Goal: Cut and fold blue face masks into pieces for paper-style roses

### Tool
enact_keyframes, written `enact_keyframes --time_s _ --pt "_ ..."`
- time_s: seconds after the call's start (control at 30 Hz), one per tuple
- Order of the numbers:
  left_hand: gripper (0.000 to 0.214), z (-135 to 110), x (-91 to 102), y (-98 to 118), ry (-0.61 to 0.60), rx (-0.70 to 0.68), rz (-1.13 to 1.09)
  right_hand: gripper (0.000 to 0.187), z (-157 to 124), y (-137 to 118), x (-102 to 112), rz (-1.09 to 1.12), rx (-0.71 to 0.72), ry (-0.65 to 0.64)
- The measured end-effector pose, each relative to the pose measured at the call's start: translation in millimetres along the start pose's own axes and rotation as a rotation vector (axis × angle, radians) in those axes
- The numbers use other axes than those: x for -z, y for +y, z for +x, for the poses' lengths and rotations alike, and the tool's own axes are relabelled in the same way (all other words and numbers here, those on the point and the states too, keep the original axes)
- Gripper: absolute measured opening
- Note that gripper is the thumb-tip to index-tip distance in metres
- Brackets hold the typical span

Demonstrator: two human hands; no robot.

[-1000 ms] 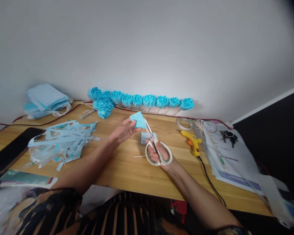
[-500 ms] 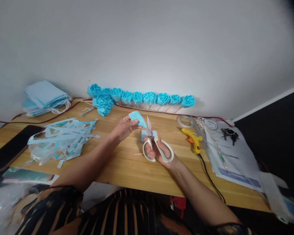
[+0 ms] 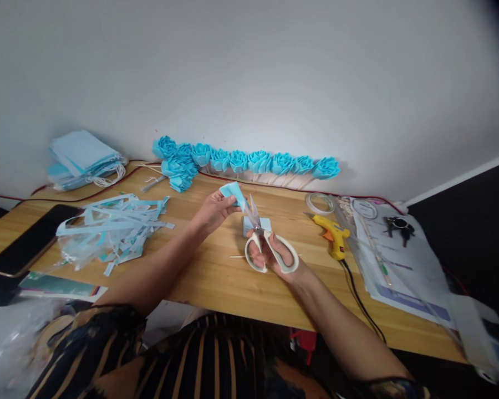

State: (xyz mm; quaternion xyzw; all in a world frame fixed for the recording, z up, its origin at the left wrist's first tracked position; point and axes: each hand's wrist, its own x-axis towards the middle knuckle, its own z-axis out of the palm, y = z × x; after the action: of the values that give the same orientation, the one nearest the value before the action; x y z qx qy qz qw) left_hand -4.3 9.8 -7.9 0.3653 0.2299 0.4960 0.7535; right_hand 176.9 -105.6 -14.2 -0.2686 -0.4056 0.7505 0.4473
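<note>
Between thumb and fingers, my left hand [image 3: 219, 209] pinches a small light-blue fabric piece [image 3: 232, 191] above the table. My right hand [image 3: 276, 260] grips white-handled scissors [image 3: 289, 256], fingers through the loops. The blades are parted and point up and away from me, with one blade at the lower right edge of the fabric piece. Under the scissors lies a small stack of pale-blue pieces [image 3: 266, 223], partly hidden by the blades and hand. A thin stick [image 3: 236, 256] rests on the table beside my right hand.
Blue fabric flowers [image 3: 260, 161] line the wall. At left are folded blue sheets [image 3: 83, 152], cut strips [image 3: 116, 227] and a phone [image 3: 33, 238]. A yellow glue gun [image 3: 332, 233], a tape roll [image 3: 320, 203], papers [image 3: 403, 277] and keys [image 3: 400, 227] lie at right.
The fabric piece has tilted and its lower edge now meets the scissor blade. The whole view has shifted slightly. Both hands keep their holds.
</note>
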Motion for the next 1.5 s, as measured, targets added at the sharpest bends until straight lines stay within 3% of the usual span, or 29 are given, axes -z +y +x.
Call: enact_keyframes --time_s 0.43,0.77,1.03,1.17,1.5 --pt "0.031 0.9 0.3 -0.4 0.010 -0.008 -0.023 0.049 0.0 0.6 3.2 0.017 0.000 0.001" --pt "0.038 -0.4 -1.0 -4.1 -0.025 -0.002 0.027 0.053 -2.1 -3.4 0.2 -0.021 -0.017 -0.014" --pt "0.038 4.2 1.6 -2.1 0.094 -0.057 -0.068 0.054 -1.8 -1.3 2.6 -0.015 -0.024 -0.022" --pt "0.028 5.1 1.9 -0.4 0.121 -0.040 -0.065 0.054 -1.3 -0.8 2.9 -0.011 -0.011 -0.021" --pt "0.033 0.1 -1.3 -4.9 0.032 -0.034 0.030 0.053 -1.8 -1.9 3.2 -0.041 -0.014 -0.051"
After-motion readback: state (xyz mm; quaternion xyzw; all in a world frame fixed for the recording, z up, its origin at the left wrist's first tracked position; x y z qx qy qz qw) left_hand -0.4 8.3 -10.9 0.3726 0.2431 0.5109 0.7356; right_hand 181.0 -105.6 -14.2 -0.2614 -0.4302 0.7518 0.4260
